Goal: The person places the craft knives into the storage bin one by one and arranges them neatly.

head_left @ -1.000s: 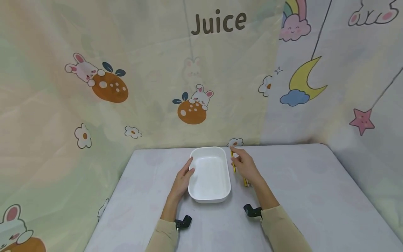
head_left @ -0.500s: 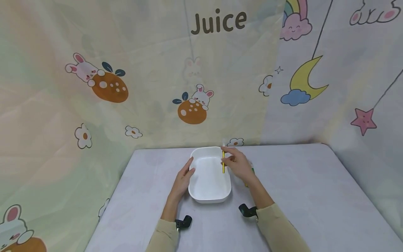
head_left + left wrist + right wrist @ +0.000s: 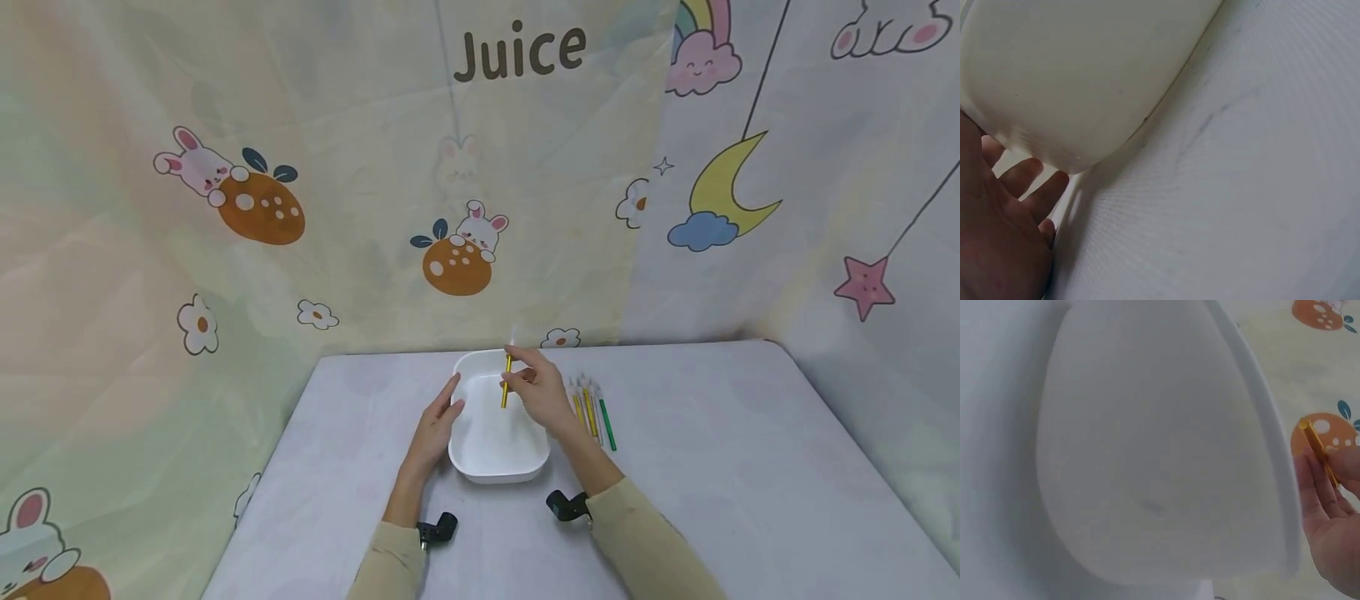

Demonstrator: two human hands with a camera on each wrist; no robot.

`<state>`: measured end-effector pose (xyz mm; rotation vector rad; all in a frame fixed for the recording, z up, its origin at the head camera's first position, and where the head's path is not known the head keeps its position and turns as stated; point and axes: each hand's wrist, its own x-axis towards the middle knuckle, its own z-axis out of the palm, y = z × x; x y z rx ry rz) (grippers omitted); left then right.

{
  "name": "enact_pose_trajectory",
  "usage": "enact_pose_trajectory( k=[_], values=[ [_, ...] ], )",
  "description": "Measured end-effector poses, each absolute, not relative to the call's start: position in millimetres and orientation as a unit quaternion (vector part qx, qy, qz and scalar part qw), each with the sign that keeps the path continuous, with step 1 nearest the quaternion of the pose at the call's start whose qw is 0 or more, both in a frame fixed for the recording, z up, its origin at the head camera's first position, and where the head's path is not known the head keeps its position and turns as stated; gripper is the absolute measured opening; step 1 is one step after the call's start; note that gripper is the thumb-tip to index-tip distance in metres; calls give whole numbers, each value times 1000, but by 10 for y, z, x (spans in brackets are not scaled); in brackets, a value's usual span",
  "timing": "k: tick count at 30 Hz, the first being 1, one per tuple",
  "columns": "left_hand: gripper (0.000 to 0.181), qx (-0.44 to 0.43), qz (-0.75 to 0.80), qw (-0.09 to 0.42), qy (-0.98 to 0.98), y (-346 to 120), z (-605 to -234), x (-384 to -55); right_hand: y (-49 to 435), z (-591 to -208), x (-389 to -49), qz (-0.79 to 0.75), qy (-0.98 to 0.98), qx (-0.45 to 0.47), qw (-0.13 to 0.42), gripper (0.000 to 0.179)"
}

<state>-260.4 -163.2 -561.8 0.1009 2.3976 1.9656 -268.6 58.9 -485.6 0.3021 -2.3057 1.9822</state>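
Note:
A white rectangular tray [image 3: 495,446] with rounded corners lies on the table. My left hand [image 3: 437,425] holds its left side, thumb at the rim; in the left wrist view the fingers [image 3: 1047,195] reach against the tray's outer wall. Over the tray's upper right part, my right hand [image 3: 542,392] pinches a slim pen-like gold stick [image 3: 506,392], nearly upright with a pale tip at the top. The right wrist view shows the gold stick [image 3: 1316,445] between thumb and fingers, beyond the tray's wall [image 3: 1160,456].
Several similar slim sticks [image 3: 591,412], gold, pale and green with whitish upper ends, lie side by side right of the tray. A white cloth covers the table [image 3: 720,467]. Behind it hangs a printed curtain [image 3: 360,208] with cartoon rabbits.
My right hand has carried the gold stick leftward from beside the tray to over it. The sticks at the right have come into fuller view. The left hand and tray stay put.

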Motion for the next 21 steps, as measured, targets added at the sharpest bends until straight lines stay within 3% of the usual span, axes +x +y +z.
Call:
enact_pose_trajectory(
  k=[21],
  values=[
    [50,32,624,16,780,-1636,-5622,-2612,242,-5041,-2719,646,-754,118,16,50]
  ],
)
